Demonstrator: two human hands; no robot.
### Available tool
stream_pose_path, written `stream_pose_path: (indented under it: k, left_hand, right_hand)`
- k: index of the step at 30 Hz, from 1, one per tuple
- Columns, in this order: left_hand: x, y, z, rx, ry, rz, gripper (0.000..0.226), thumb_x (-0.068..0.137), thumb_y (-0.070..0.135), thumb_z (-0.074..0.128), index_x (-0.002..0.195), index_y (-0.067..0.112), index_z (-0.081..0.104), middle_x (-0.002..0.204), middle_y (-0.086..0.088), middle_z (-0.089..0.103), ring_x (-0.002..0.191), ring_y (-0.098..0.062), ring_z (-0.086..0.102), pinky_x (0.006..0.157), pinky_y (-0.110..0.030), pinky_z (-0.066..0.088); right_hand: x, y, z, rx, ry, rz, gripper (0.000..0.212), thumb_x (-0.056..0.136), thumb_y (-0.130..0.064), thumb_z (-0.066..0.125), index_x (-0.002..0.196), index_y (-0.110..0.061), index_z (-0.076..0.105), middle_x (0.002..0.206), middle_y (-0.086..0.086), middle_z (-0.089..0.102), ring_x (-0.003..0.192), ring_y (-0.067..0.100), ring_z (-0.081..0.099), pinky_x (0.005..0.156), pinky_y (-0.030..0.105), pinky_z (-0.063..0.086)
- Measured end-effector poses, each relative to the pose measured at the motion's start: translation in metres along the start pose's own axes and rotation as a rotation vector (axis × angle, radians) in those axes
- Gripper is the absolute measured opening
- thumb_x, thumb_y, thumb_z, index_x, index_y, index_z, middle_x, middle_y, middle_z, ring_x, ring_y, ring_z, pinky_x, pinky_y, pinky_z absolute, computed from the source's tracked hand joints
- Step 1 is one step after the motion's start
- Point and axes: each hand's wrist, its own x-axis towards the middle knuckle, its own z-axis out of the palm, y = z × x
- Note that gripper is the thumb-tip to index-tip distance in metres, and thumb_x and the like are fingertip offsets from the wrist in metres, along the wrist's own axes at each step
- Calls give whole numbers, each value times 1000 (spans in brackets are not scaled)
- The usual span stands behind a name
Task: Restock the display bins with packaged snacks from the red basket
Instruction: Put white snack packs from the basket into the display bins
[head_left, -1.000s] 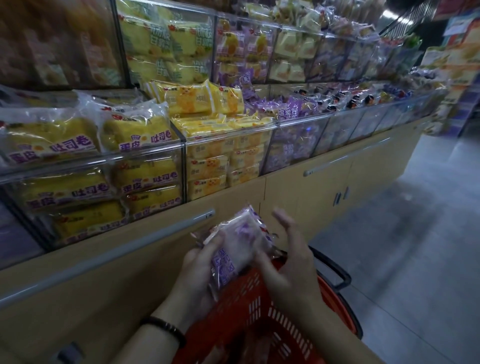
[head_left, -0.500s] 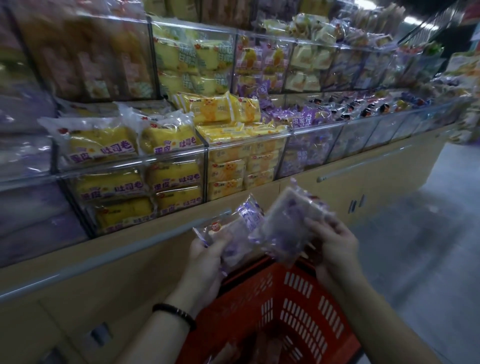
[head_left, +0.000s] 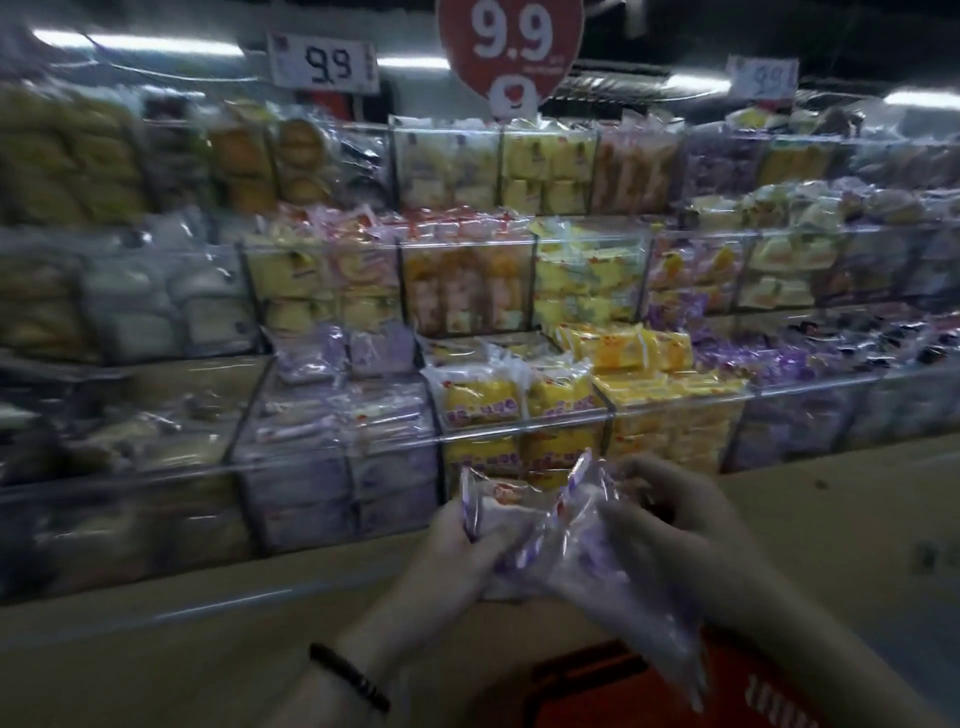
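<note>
While two purple-and-white packets are held just in front of the display bins, the step in hand is judged to be placing them into a matching bin. The first packet (head_left: 498, 506) is gripped by the left hand (head_left: 457, 556), whose fingers are curled round its lower edge. The second packet (head_left: 587, 561) is held by the right hand (head_left: 675, 519), with fingers curled over its top (motion blur hides the finer detail). The red basket (head_left: 743, 680) is seen at 5 o'clock, below the right forearm, with only part of it in view.

Pale purple packs are stacked in the left bin (head_left: 337, 447), at 10 o'clock from the hands, and darker purple ones in the right bin (head_left: 789, 415), at 2 o'clock. Which bin matches cannot be told. The print is best checked against the stock first. The packets are then best laid flat on top, one hand at a time, so that the yellow packs (head_left: 483, 405) at 12 o'clock are not disturbed and the thin wrappers are not crushed.
</note>
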Motion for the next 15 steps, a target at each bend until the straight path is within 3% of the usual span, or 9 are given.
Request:
stream_pose_path:
  k: [2,5,7,9,11,13,15]
  left_hand:
    - [-7,25,-36,45,51,22,21,100,23,71,107,3,74,90,-10,78,82,-21,73,75,-38,59]
    - [-8,58,-89,112,170,67,29,97,16,73,112,-7,63,90,-15,78,78,-21,75,71,-36,61]
    - [0,70,-126,200,323,141,29,92,12,80,95,-6,57,77,-13,67,64,-12,65,59,-26,54]
    - [14,81,-164,269,438,183,34,86,12,86,76,7,53,63,-6,60,58,-12,59,56,-29,50]
    - [35,91,-206,237,445,194,25,86,0,81,75,8,60,57,-1,65,52,-10,64,51,-26,52]
    - [57,102,-242,240,421,209,16,84,-5,81,96,-1,70,67,-8,72,56,-15,69,53,-27,57]
    - [80,112,-268,237,405,218,27,84,-5,81,107,8,75,73,-10,76,58,-18,73,53,-28,59]
  right_hand:
    - [24,-27,15,121,-119,-11,7,86,-21,75,93,-18,74,81,8,74,75,15,69,66,28,52]
    - [60,-51,40,228,-302,-7,26,82,-14,71,104,-2,70,98,23,74,87,32,72,76,42,54]
    - [85,-62,56,236,-409,-47,24,84,-5,68,107,1,67,100,21,72,89,38,70,75,40,53]
    - [111,-71,68,164,-443,-85,21,87,10,61,101,-3,68,91,9,69,83,22,67,70,28,50]
    - [138,-80,79,58,-438,-87,33,89,17,61,103,-11,74,87,2,72,83,14,67,70,21,51]
    - [166,-85,90,-83,-422,-135,29,93,3,70,107,-22,76,85,-1,71,83,9,66,72,21,52]
    - [196,-86,101,-272,-412,-197,22,96,-14,72,112,-27,75,82,-10,65,80,0,61,73,22,52]
